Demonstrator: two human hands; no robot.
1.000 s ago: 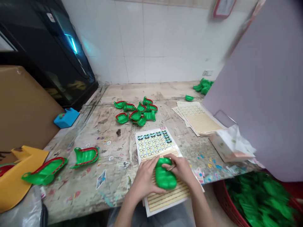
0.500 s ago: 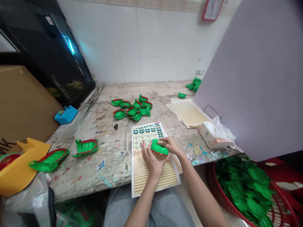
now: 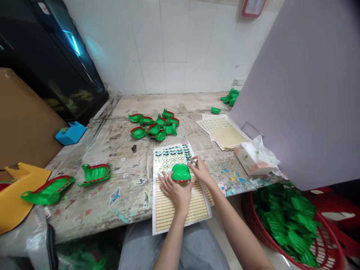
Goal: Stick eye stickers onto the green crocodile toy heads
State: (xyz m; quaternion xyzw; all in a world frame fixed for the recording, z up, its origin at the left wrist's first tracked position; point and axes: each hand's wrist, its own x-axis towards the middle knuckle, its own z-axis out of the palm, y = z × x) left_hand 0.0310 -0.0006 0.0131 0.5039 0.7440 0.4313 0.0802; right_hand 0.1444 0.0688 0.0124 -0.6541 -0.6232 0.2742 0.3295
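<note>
My left hand is closed round a green plastic toy shell, its rounded two-bump top facing up and a red-and-white toothed strip along its near edge. Beside it, my right hand pinches a small dark sticker between thumb and forefinger, just above the sheet. Beneath both hands lies a sticker sheet, with rows of eye stickers at the far end and red-and-yellow strips at the near end. Some eye places are blank ovals. The sheet overhangs the table edge above my lap.
Several red-rimmed green shells lie grouped beyond the sheet, and two longer green pieces lie left. More sheets and a tissue box are right, by a grey panel. A red basket of green parts stands below.
My right hand has moved off the green shell to the sheet beside it. The shell has turned in my left hand, its bumps now facing away from me. The view has shifted slightly.
</note>
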